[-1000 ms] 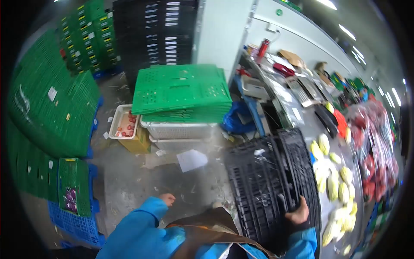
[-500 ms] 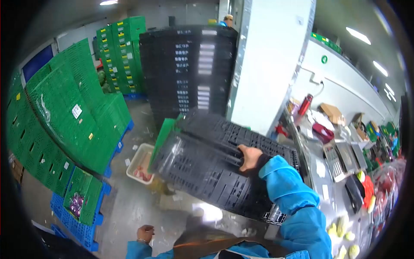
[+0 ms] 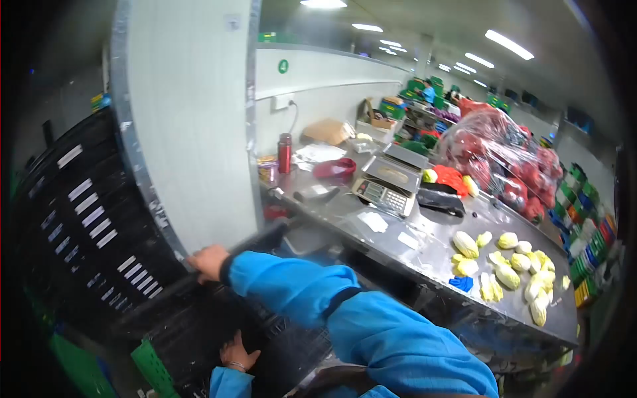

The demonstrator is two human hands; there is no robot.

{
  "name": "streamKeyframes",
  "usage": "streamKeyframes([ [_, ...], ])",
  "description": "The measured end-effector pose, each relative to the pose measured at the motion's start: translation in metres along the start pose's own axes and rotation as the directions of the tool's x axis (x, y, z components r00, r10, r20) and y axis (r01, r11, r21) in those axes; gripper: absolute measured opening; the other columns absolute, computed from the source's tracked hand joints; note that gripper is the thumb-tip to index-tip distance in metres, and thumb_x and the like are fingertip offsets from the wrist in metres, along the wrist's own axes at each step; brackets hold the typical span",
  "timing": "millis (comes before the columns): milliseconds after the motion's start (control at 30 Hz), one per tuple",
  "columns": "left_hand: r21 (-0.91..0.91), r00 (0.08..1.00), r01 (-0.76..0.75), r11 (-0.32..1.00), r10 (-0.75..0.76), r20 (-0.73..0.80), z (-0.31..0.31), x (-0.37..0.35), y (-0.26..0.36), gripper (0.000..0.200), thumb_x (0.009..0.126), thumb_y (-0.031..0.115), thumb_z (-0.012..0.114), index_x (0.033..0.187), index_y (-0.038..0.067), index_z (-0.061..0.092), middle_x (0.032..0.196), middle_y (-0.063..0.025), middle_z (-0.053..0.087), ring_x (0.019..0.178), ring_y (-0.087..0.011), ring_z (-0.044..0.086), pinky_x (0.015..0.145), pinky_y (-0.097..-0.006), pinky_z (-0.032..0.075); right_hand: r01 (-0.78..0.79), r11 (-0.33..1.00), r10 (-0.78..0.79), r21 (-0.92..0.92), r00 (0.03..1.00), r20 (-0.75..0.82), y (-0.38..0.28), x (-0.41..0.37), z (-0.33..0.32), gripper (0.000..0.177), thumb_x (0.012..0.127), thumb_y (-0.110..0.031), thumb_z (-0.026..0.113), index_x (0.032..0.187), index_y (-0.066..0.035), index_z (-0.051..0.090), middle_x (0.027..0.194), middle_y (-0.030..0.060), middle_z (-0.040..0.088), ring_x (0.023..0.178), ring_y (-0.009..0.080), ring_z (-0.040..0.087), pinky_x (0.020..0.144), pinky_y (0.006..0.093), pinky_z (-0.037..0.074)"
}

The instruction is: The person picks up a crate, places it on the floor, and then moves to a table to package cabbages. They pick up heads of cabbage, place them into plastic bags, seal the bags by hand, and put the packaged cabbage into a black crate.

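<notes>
My right hand point(image 3: 208, 263) reaches across in a blue sleeve, its fingers curled over the upper edge of a black plastic crate point(image 3: 265, 318) low in front of me. Lower down, my left hand point(image 3: 239, 351) is against the dark crate with its fingers apart. Much of the crate lies in shadow and behind my right arm, so its full shape is hard to make out. A tall stack of black folded crates point(image 3: 86, 219) with white labels rises just left of my right hand.
A white pillar point(image 3: 189, 126) stands close ahead. To the right, a steel table point(image 3: 424, 265) holds a weighing scale point(image 3: 385, 192), a red flask point(image 3: 284, 154), several pale cabbages point(image 3: 507, 276) and a plastic-wrapped red heap point(image 3: 497, 152). A green crate panel point(image 3: 152, 368) is at lower left.
My view has swung right toward the table. My right hand has moved from the middle of the black crate to an edge beside the stack. My left hand has come up to the crate.
</notes>
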State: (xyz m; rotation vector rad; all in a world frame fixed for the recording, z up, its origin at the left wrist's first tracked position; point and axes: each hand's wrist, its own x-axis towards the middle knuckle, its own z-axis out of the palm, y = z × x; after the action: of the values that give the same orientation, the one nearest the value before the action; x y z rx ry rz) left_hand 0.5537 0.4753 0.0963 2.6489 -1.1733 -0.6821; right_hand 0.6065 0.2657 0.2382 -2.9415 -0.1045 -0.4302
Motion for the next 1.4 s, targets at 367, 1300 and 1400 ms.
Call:
streamKeyframes([
  [367,-0.629,0.418,-0.17,0.759,0.633,0.651,-0.154,-0.103,0.047,0.047,0.088,0.03,0.055,0.125,0.003,0.048,0.105,-0.016,0.061,0.085,-0.031,0.061,0.073,-0.038,0.05,0.797,0.572,-0.814,0.195,0.52,0.261,-0.006,-0.147,0.158,0.036,0.075,-0.043,0.06,0.1,-0.018,0.058,0.097,0.0034,0.059,0.091,0.0263,0.058,0.081,0.0429,0.045],
  [1300,0.542,0.889,-0.216,0.812,0.393,-0.235,-0.199,-0.076,-0.041,0.086,0.061,0.047,0.069,0.132,0.007,0.039,0.139,-0.0164,0.03,0.132,-0.0322,0.022,0.108,-0.0522,0.01,0.467,0.883,-0.43,-0.054,0.849,0.307,-0.008,-0.135,-0.072,0.082,0.073,-0.055,0.057,0.129,0.002,0.039,0.135,0.0174,0.038,0.132,0.0259,0.027,0.11,0.0437,0.013],
  [1400,0.62,0.883,-0.318,0.717,0.462,-0.082,-0.207,-0.044,-0.058,0.076,0.072,0.053,0.059,0.134,0.015,0.038,0.142,-0.009,0.028,0.134,-0.0284,0.019,0.11,-0.048,0.007,0.453,0.887,-0.461,0.087,0.865,0.196,-0.019,-0.105,-0.077,0.073,0.076,-0.046,0.061,0.13,-0.003,0.038,0.139,0.0124,0.035,0.13,0.0249,0.031,0.109,0.0436,0.019],
])
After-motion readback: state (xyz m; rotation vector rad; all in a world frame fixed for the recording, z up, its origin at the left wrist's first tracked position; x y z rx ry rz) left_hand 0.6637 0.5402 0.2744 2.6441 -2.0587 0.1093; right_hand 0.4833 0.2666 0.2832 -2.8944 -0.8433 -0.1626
